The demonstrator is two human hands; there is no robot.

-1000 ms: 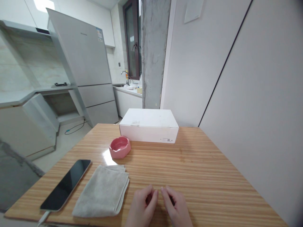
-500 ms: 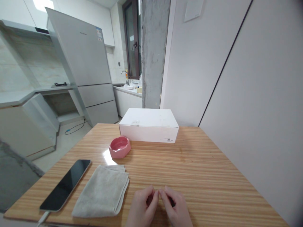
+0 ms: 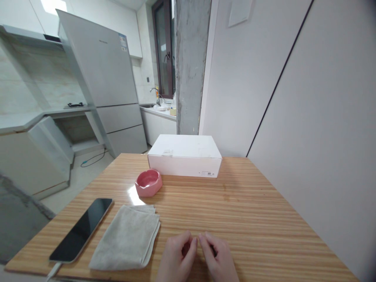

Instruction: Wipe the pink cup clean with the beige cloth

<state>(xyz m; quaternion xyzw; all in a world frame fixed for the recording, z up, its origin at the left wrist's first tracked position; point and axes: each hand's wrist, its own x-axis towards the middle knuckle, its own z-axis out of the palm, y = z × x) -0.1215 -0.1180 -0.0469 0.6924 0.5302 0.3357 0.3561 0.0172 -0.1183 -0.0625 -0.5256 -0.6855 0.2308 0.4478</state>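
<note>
Both my hands rest on the wooden table (image 3: pixel 249 211) near its front edge, fingers curled inward and fingertips almost touching each other. My left hand (image 3: pixel 175 258) lies just right of a folded grey cloth (image 3: pixel 126 238). My right hand (image 3: pixel 217 258) sits beside it on bare wood. Nothing shows in either hand. A black phone (image 3: pixel 81 228) with a white cable lies left of the cloth. A pink ashtray (image 3: pixel 148 182) stands farther back, and a closed white box (image 3: pixel 185 156) sits behind it.
A white wall runs along the table's right side. Beyond the table's far edge stand a grey concrete pillar (image 3: pixel 192 66), a fridge (image 3: pixel 108 82) and a kitchen counter with a sink (image 3: pixel 157 109). Floor lies to the left.
</note>
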